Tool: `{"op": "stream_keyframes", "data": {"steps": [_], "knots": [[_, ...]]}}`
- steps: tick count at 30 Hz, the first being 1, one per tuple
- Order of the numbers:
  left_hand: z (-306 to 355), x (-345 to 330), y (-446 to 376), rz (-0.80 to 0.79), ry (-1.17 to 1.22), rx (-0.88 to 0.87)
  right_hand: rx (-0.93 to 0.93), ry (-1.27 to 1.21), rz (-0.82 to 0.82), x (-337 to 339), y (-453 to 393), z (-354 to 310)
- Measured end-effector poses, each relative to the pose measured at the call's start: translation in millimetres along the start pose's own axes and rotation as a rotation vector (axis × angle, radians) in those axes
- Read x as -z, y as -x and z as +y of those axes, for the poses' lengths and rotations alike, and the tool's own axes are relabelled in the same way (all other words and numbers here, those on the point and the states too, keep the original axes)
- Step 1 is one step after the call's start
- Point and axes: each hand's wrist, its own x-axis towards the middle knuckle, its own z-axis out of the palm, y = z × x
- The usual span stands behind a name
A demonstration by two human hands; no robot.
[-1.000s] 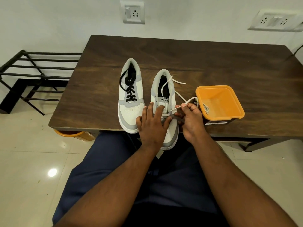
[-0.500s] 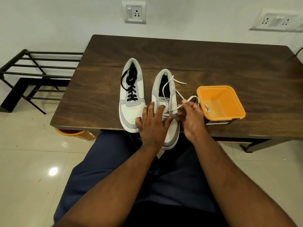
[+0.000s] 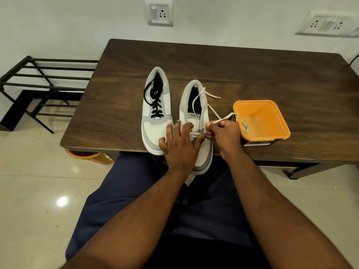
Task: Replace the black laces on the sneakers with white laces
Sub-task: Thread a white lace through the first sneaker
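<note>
Two white and grey sneakers stand side by side on the dark wooden table (image 3: 252, 78), toes toward me. The left sneaker (image 3: 155, 115) still carries a black lace (image 3: 155, 101). The right sneaker (image 3: 196, 105) has a white lace (image 3: 212, 111) threaded through its lowest eyelets, with loose ends trailing right. My left hand (image 3: 180, 144) lies flat on the right sneaker's toe, fingers spread, pressing it down. My right hand (image 3: 223, 134) pinches the white lace just right of the eyelets.
An orange plastic tub (image 3: 261, 121) stands right of the shoes, a second white lace hanging over its rim. A black metal rack (image 3: 38, 84) is at the left by the wall. An orange bin (image 3: 85, 155) peeks from under the table edge.
My right hand has curled tighter on the white lace and drawn it closer to the eyelets. My left hand stays on the toe.
</note>
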Motion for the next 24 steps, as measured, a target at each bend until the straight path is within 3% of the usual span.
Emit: {"op": "stream_keyframes", "data": {"steps": [4,8,11,13,19,21,24], "knots": [[-3,-9,2,0.094,0.023,-0.028,0.111,0.245,0.095,8,19,5],[0,-13,-2,0.155,0.092,-0.001,0.494,0.391,0.202,10,29,-22],[-1,-15,-3,0.144,0.139,0.016,0.738,0.492,0.143,-8,9,-43],[-2,-15,-4,0.128,0.156,0.024,0.738,0.693,0.023,-23,-7,-57],[0,-12,-4,0.147,0.154,0.047,0.67,1.605,-0.263,-60,-35,-74],[-2,-12,-4,0.117,0.147,0.054,0.708,1.753,-0.265,-66,-33,-72],[-3,-11,-5,0.092,0.134,0.055,0.701,1.759,-0.255,-71,-34,-70]]}}
